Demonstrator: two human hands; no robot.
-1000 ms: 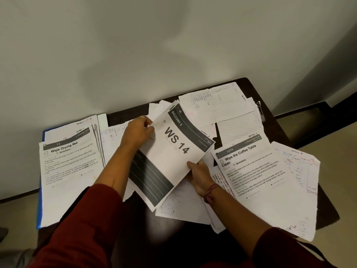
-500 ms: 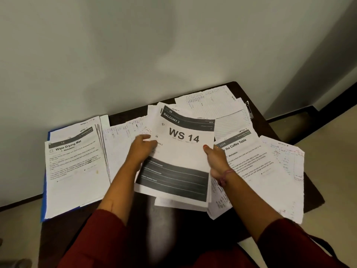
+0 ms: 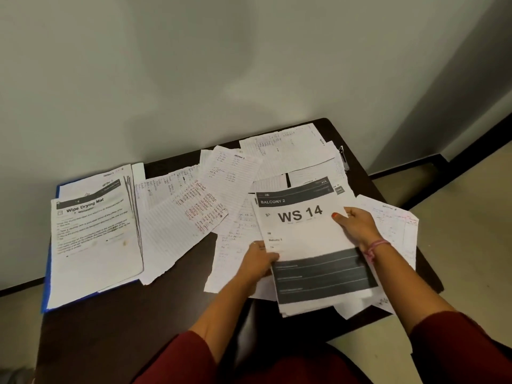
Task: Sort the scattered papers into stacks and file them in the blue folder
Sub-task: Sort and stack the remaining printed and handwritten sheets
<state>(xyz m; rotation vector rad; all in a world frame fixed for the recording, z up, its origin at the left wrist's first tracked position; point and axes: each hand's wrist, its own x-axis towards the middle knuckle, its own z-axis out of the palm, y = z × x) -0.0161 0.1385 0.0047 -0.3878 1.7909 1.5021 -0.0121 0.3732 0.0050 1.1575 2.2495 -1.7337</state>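
Observation:
A printed sheet headed "WS 14" point(image 3: 302, 234) lies on top of a pile of papers at the right of the dark table point(image 3: 155, 314). My left hand point(image 3: 259, 260) grips its left edge and my right hand point(image 3: 357, 227) grips its right edge, thumb on top. Handwritten lined sheets point(image 3: 188, 214) are scattered across the middle. At the left, a stack topped by a "Wipe Drying Mat" sheet point(image 3: 94, 239) rests on the blue folder point(image 3: 47, 286), of which only the left edge shows.
The table stands against a pale wall point(image 3: 249, 65). More handwritten sheets point(image 3: 393, 225) hang over the right edge. A small metal clip point(image 3: 343, 159) lies at the far right corner. Bare dark tabletop shows at the front left. Floor lies to the right.
Both hands have carried the "WS 14" sheet from the middle to the right, onto the pile that had the "Wipe the Coffee Table" sheet on top. The lined sheets in the middle are uncovered.

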